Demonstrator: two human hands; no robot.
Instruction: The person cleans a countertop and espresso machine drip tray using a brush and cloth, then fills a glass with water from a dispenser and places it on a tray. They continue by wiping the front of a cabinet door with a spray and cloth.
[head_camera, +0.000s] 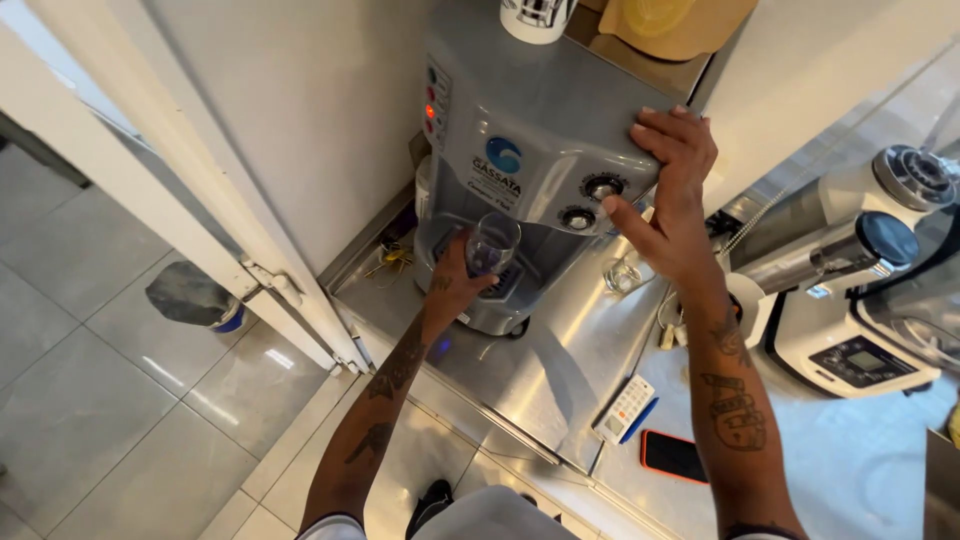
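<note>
A grey water dispenser (545, 120) stands on a steel counter (560, 370). My left hand (452, 285) holds a clear glass (492, 245) upright under the dispenser's front, above its drip tray. My right hand (668, 195) rests on the dispenser's right corner, fingers on top and thumb pressed by the right-hand knob (603, 187). A second knob (577, 217) sits just below and to the left of it. Red lights (431, 110) glow on the dispenser's left side.
A white coffee grinder (850, 290) stands at the right. A small white calculator with a blue pen (626, 408) and a phone in an orange case (672, 455) lie near the counter's front. An empty glass (622, 275) sits beside the dispenser. A white cup (537, 18) stands on top of it. A bin (190, 297) is on the tiled floor.
</note>
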